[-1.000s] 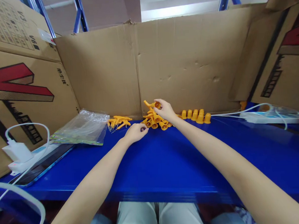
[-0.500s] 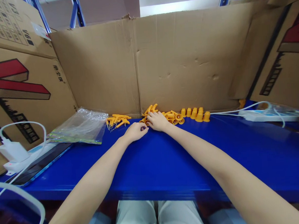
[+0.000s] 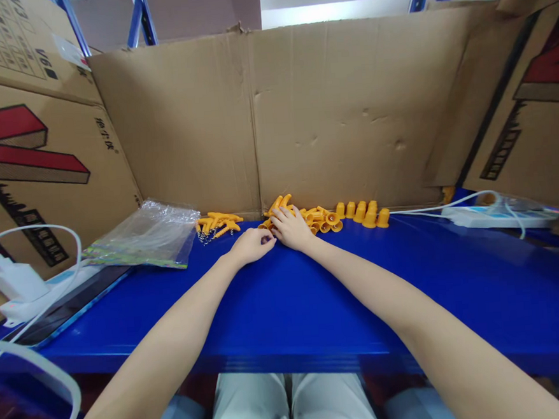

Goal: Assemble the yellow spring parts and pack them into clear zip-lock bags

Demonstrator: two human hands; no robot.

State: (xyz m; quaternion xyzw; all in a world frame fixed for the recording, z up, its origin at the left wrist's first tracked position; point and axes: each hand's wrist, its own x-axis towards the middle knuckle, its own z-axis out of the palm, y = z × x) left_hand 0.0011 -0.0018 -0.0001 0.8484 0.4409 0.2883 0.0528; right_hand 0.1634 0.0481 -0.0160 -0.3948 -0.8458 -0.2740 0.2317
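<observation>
Over the near side of a heap of orange plastic pieces [image 3: 325, 219] lies my right hand [image 3: 292, 229], its fingers stretched out and slightly apart, touching the pieces. My left hand [image 3: 252, 246] rests just to its left on the table, fingers curled toward the thumb; whatever may be in them is hidden. Orange T-handled corkscrews [image 3: 218, 223] with metal spirals lie in a loose group left of my left hand. Beyond my right fingertips, orange handles [image 3: 280, 203] stick up against the cardboard. Several orange cup-shaped caps [image 3: 370, 214] stand upright right of the heap.
A cardboard panel [image 3: 340, 116] closes off the back of the blue table [image 3: 305, 303]. Clear plastic bags [image 3: 150, 234] lie at left, near a dark phone-like slab [image 3: 80, 306] and a white charger [image 3: 19, 282] with cable. A white power strip [image 3: 500, 215] sits at right.
The view has shifted slightly. My right hand's fingers look a little more stretched over the orange pieces; my left hand stays curled beside it.
</observation>
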